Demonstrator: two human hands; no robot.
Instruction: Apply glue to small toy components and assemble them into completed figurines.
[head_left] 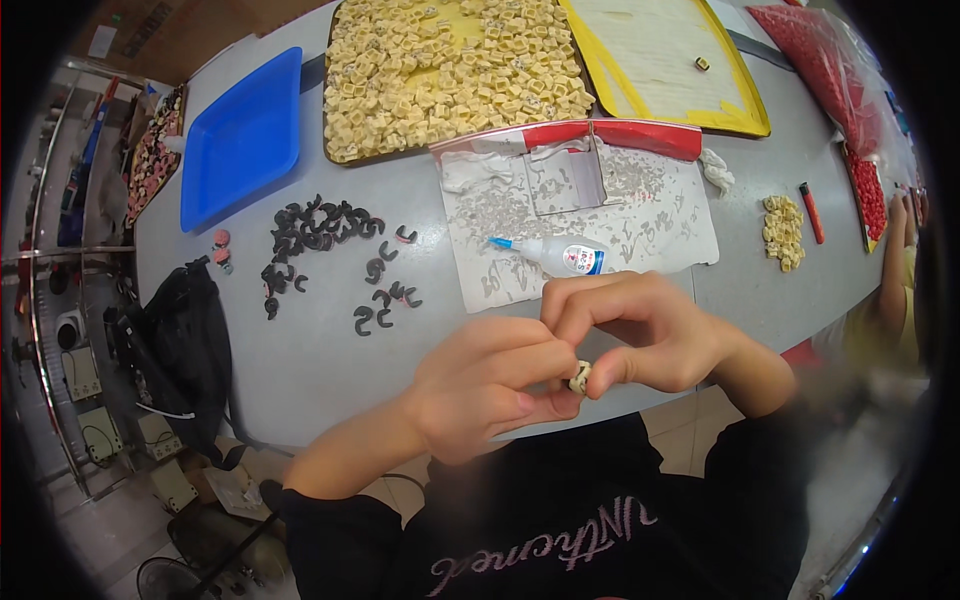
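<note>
Close to the table's near edge, my left hand point(490, 385) and my right hand point(650, 335) meet. Between their fingertips is a small cream-coloured piece point(580, 378) with dark marks; fingers hide part of it. Both hands are closed in a pinch on it. Just beyond them, a small white glue bottle point(565, 254) with a blue nozzle lies on its side. It rests on a stained paper sheet point(470, 215) covered with grey smears. Black C-shaped pieces point(320, 225) are spread on the table to the left.
At the back stand a tray point(455, 40) heaped with cream pieces and a yellow-edged tray point(650, 60). A blue tray point(245, 140) and black bag point(180, 350) are left. Rightward lie cream pieces point(783, 232), a red marker point(811, 213) and another person's arm point(895, 270).
</note>
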